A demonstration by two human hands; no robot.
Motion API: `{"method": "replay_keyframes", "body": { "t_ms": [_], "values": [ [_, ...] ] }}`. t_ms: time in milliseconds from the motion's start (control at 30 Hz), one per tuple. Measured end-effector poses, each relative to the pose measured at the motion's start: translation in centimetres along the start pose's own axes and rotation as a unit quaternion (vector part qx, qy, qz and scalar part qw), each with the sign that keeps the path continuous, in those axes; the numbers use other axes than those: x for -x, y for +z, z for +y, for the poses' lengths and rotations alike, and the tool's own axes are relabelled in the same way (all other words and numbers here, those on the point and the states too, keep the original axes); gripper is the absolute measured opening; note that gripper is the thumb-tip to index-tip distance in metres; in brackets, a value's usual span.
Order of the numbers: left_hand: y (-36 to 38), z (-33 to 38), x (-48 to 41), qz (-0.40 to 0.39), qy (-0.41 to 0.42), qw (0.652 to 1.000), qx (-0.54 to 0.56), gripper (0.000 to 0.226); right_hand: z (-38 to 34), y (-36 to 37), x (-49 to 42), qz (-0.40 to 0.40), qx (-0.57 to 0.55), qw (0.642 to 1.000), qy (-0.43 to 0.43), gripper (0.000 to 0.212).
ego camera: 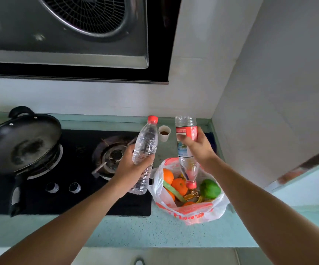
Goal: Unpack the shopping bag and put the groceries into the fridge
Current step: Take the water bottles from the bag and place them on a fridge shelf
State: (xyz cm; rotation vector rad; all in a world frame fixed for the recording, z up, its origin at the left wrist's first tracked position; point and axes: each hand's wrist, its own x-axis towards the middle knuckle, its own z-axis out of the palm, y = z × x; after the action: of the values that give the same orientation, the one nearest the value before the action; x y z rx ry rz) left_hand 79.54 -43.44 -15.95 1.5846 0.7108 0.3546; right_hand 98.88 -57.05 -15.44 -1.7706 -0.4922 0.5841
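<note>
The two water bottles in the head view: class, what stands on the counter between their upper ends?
A small paper cup of brown liquid stands between the left-hand bottle and the right-hand bottle, against the back edge of the counter.

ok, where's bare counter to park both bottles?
Free: the counter strip in front of the hob and bag. A smaller gap lies between the cup and the bag. Crowded: hob with wok on the left burner; bag mouth packed with oranges and a pepper.

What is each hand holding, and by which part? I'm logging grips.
Left hand: upright bottle, lower body. Right hand: upside-down bottle, at its label.
</note>
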Motion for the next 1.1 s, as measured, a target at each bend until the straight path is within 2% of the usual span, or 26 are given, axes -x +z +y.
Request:
{"method": "replay_keyframes", "body": {
  "t_ms": [100, 233, 367, 467, 533, 633, 733, 867, 1000, 1100],
  "values": [
    [0.3, -0.1, 2.7, 0.037, 0.006, 0.999, 0.017, 0.036, -0.6, 1.3, 1.6, -0.070, 0.003, 0.997, -0.011, 0.057],
    [0.3, -0.9, 7.4, 0.129, -0.011, 0.991, 0.014, 0.036, -0.9, 3.4, 4.1, -0.159, 0.001, 0.987, -0.027, 0.036],
    [0.2, -2.1, 13.5, 0.229, -0.023, 0.973, 0.008, 0.030, -0.4, 6.4, 6.8, -0.241, 0.011, 0.970, -0.033, 0.052],
    [-0.6, -3.7, 18.7, 0.290, -0.017, 0.957, -0.010, 0.016, -0.5, 9.1, 9.9, -0.298, -0.001, 0.954, -0.024, 0.040],
    [-1.5, -4.9, 22.6, 0.329, -0.029, 0.944, -0.018, 0.024, -0.4, 11.1, 12.4, -0.339, 0.004, 0.941, -0.028, 0.036],
    [-2.6, -6.9, 28.7, 0.393, -0.043, 0.919, 0.000, 0.045, -0.4, 14.3, 16.7, -0.417, 0.011, 0.909, -0.019, 0.038],
    [-2.9, -8.4, 35.1, 0.477, -0.065, 0.876, 0.036, 0.054, -0.7, 17.5, 21.9, -0.484, 0.021, 0.874, -0.016, 0.037],
    [-3.4, -10.4, 43.8, 0.554, -0.074, 0.828, 0.044, 0.056, -0.4, 21.6, 29.8, -0.550, 0.045, 0.833, -0.038, 0.042],
    [-3.8, -12.5, 53.8, 0.614, -0.090, 0.783, 0.048, 0.054, 0.0, 25.0, 40.2, -0.624, 0.070, 0.774, -0.075, 0.028],
    [-3.8, -14.0, 62.1, 0.653, -0.105, 0.748, 0.061, 0.051, 0.4, 27.4, 48.8, -0.672, 0.081, 0.731, -0.082, 0.032]
  ]
}}
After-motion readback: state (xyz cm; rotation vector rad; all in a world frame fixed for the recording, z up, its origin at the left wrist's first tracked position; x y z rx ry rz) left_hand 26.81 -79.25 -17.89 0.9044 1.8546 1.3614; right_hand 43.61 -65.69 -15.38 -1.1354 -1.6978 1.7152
